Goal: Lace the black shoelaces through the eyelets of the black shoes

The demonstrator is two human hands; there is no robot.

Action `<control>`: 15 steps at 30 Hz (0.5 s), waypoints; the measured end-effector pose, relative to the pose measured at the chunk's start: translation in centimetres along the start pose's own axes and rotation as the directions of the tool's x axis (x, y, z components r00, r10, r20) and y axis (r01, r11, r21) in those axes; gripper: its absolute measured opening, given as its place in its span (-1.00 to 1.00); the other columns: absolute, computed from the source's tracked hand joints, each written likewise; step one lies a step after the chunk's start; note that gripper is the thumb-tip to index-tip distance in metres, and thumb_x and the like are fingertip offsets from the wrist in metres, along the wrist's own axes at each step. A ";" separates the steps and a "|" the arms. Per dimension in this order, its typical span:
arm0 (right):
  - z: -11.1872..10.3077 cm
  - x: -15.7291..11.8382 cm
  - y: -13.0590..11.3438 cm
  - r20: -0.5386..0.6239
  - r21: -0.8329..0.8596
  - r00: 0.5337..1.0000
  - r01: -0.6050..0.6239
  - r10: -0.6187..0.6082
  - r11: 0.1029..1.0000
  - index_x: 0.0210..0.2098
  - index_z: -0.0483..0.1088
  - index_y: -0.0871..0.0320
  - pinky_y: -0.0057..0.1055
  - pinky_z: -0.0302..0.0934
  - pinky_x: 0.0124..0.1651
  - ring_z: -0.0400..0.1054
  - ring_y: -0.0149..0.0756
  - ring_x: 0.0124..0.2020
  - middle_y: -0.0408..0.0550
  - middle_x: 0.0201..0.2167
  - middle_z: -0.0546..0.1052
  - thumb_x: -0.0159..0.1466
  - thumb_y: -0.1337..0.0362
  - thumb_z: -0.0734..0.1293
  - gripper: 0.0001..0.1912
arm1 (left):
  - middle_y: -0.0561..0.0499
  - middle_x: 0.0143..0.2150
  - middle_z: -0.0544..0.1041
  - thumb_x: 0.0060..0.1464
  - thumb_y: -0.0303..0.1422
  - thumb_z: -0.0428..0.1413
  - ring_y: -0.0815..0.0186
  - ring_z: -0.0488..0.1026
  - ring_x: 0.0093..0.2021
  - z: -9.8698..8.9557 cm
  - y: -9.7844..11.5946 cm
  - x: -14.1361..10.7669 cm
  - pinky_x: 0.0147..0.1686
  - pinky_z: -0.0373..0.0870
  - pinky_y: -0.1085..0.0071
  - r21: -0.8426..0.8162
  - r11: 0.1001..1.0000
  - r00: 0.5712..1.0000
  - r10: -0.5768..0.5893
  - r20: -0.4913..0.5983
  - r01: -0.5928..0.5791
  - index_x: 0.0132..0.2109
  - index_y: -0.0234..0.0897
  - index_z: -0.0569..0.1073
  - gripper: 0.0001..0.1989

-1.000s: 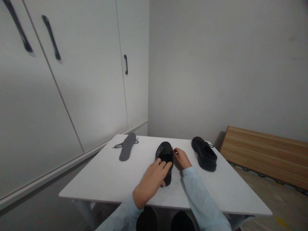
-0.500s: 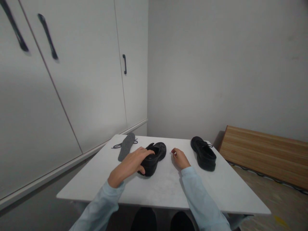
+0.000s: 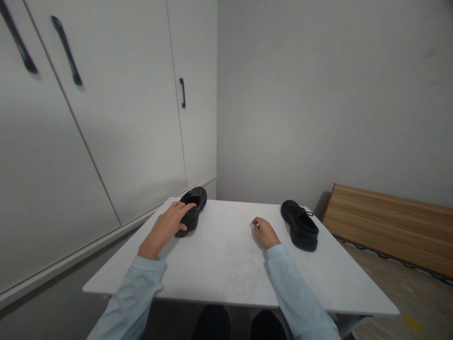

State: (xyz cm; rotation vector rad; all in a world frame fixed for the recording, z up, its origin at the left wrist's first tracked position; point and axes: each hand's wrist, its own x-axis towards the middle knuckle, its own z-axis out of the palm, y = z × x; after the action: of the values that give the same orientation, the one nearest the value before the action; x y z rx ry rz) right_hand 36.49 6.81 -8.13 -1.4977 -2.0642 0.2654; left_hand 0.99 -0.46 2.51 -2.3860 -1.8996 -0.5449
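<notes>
Shoe [image 3: 192, 221] clamped in left hand [image 3: 166, 224], far-left desk [image 3: 219, 269]; right hand [image 3: 266, 233], fingertips together, near laced shoe [image 3: 301, 231].

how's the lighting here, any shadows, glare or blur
Head view: dim, soft light, faint shadow beside the right hand on the white table, no strong glare; head view: leftmost cabinet handle slightly soft; head view: inside the held black shoe, too dark to read.

pale blue long sleeves [image 3: 129, 293], softly creased, with plain matching cuffs [image 3: 277, 251], and dark, unpatterned legwear [image 3: 212, 323]
</notes>
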 end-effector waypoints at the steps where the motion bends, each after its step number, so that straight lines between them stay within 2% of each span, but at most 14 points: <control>1: 0.0 0.0 0.0 0.002 -0.001 1.000 -0.001 0.001 1.000 -0.23 0.38 0.17 -0.48 0.17 -0.14 0.37 -0.35 -0.26 -0.04 -0.26 0.50 0.16 0.52 0.18 -0.75 | -0.05 0.06 0.39 -0.14 -0.60 0.18 0.11 0.18 0.18 0.4 -0.3 0.1 0.06 0.25 0.24 0.010 1.000 1.000 -0.014 -0.005 0.014 0.18 -0.08 0.25 -0.29; 9: -0.3 -0.1 -0.4 0.009 -0.001 1.000 -0.007 0.007 1.000 -0.24 0.38 0.18 -0.47 0.17 -0.14 0.37 -0.34 -0.27 -0.01 -0.26 0.50 0.16 0.52 0.18 -0.76 | -0.08 0.02 0.38 -0.16 -0.63 0.13 0.10 0.17 0.16 3.4 -2.2 -0.1 -0.07 0.34 0.28 0.066 0.993 0.995 -0.099 -0.003 0.099 0.17 -0.13 0.23 -0.29; 15: -0.2 -0.1 -0.5 0.018 -0.006 1.000 -0.007 0.007 1.000 -0.24 0.37 0.16 -0.48 0.17 -0.16 0.36 -0.36 -0.30 -0.05 -0.28 0.50 0.16 0.52 0.18 -0.75 | -0.14 0.00 0.34 -0.17 -0.63 0.13 0.04 0.19 0.13 4.1 -3.3 0.0 -0.03 0.31 0.23 0.134 0.980 0.990 -0.144 -0.011 0.144 0.15 -0.17 0.25 -0.32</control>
State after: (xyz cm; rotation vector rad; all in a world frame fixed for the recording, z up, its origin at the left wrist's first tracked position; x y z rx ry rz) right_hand 36.27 6.47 -7.76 -1.5115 -2.0751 0.2770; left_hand -1.14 1.36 -1.92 -2.1788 -2.0495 -0.4100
